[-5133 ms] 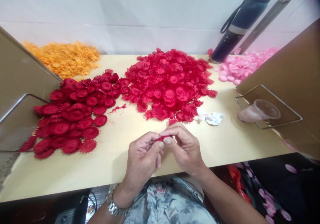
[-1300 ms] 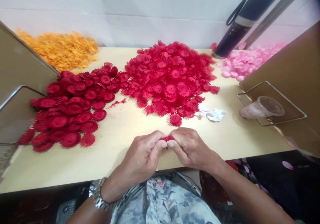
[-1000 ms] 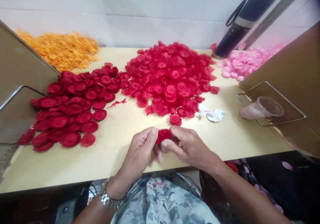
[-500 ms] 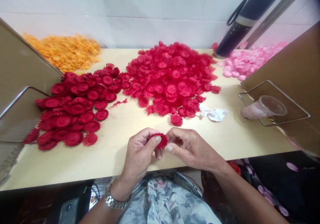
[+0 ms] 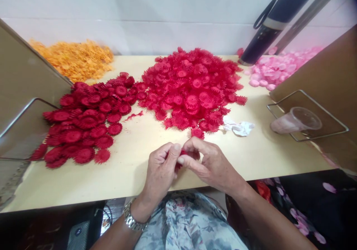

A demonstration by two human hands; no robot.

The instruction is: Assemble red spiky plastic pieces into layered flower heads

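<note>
Between my two hands is a red fringed disc (image 5: pixel 183 153), mostly hidden by the fingers. My left hand (image 5: pixel 163 164) grips it from the left, thumb on top. From the other side my right hand (image 5: pixel 205 161) pinches its edge between thumb and bent index finger. Just beyond the hands lies a large heap of bright red fringed discs (image 5: pixel 192 90), with a single disc (image 5: pixel 197 132) at its near edge. Darker red discs (image 5: pixel 86 122) are piled on the left part of the table (image 5: pixel 134 175).
Yellow petals (image 5: pixel 80 58) lie at the back left, pink ones (image 5: pixel 275 68) at the back right. A dark bottle (image 5: pixel 262 38) leans by the wall. Crumpled white paper (image 5: pixel 242 128) lies right of the heap. A plastic cup (image 5: pixel 292 122) sits in a wire holder (image 5: pixel 320 99) on the right panel.
My hands have come together over the red disc, covering most of it. The right thumb and index finger have closed in on its edge. My left wrist has shifted slightly right.
</note>
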